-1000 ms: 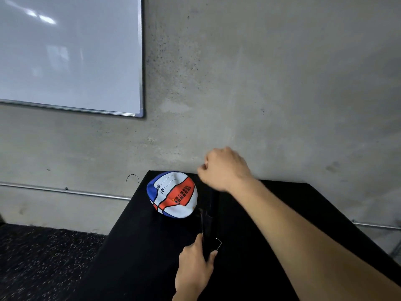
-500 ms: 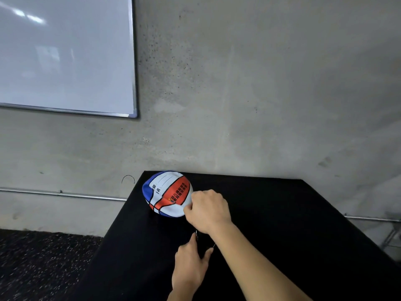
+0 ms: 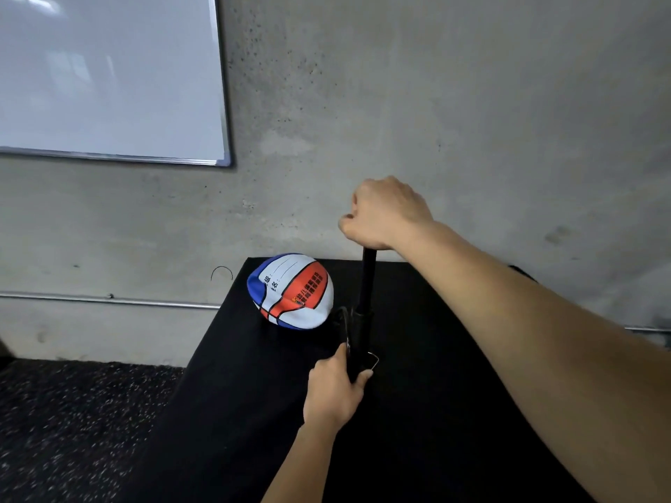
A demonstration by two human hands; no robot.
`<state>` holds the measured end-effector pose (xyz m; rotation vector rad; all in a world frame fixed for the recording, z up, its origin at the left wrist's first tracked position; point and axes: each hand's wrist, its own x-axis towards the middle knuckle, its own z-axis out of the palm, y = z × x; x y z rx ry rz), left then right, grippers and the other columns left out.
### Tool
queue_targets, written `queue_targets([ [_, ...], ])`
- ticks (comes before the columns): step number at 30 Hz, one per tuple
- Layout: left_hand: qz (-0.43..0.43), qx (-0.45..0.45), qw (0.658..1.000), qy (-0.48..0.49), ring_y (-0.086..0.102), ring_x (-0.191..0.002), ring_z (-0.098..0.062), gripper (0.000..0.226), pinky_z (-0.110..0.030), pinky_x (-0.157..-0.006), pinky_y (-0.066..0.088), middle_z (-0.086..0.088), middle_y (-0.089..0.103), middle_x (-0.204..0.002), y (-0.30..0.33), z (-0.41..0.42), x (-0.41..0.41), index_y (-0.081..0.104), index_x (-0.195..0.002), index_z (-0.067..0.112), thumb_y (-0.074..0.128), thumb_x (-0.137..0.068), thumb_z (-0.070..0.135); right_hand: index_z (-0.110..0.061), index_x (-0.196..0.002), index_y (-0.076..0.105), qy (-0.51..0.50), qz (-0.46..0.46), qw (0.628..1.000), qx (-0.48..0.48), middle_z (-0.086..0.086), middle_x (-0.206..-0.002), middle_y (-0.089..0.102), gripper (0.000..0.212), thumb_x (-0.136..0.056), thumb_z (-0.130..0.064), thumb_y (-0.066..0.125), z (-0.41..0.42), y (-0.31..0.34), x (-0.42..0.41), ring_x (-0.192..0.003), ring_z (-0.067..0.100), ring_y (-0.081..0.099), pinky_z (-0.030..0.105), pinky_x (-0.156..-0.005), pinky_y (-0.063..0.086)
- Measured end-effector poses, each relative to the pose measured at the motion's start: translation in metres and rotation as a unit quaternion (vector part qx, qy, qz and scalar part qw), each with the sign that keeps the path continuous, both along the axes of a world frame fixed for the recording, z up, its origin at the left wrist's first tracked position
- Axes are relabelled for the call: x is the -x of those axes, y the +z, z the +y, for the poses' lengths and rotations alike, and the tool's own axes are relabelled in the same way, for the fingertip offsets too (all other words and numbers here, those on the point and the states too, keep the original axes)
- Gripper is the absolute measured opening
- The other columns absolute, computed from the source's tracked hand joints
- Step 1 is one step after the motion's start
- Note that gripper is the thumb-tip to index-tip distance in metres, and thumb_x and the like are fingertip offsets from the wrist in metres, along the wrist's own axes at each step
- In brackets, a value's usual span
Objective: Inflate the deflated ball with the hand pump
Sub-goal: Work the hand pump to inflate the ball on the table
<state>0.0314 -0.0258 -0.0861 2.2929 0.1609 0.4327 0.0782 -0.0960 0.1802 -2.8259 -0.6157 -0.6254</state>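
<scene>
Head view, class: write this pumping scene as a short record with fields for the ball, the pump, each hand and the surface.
Ball: red, white and blue ball, partly flattened, lying on the table
Pump: black hand pump, upright just right of the ball, rod drawn up
Hose: a dark loop by the pump's middle; its link to the ball is too dark to tell
Right hand: right hand grips the pump's top handle
Left hand: left hand grips the pump's lower barrel
Surface: black table against a concrete wall

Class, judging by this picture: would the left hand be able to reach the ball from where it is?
Probably yes. The left hand grips the pump base just near of the ball, with only bare black table between them, but it would have to release the pump first.
</scene>
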Motion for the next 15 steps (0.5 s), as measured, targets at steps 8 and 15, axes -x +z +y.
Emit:
queue_targets([
  [8, 0.012, -0.009, 1.000, 0.003, 0.069, -0.099, -0.021, 0.042, -0.029, -0.087, 0.051, 0.002, 0.074, -0.101, 0.000, 0.000, -0.003, 0.060, -0.119, 0.025, 0.073, -0.085, 0.044, -0.009, -0.103, 0.067, -0.006, 0.024, 1.000, -0.003, 0.016, -0.102, 0.065, 0.035, -0.097, -0.035, 0.044, -0.005, -0.093, 0.005, -0.095, 0.037, 0.061, 0.035, -0.071, 0.040],
  [15, 0.046, -0.028, 0.999, -0.008, 0.065, -0.107, -0.025, 0.042, -0.030, -0.089, 0.047, 0.001, 0.072, -0.109, 0.007, 0.006, -0.012, 0.060, -0.115, 0.023, 0.077, -0.081, 0.042, -0.012, -0.108, 0.065, 0.033, 0.079, 0.989, 0.119, 0.015, -0.115, 0.066, 0.033, -0.098, -0.034, 0.043, -0.002, -0.108, 0.005, -0.101, 0.037, 0.064, 0.034, -0.071, 0.040],
])
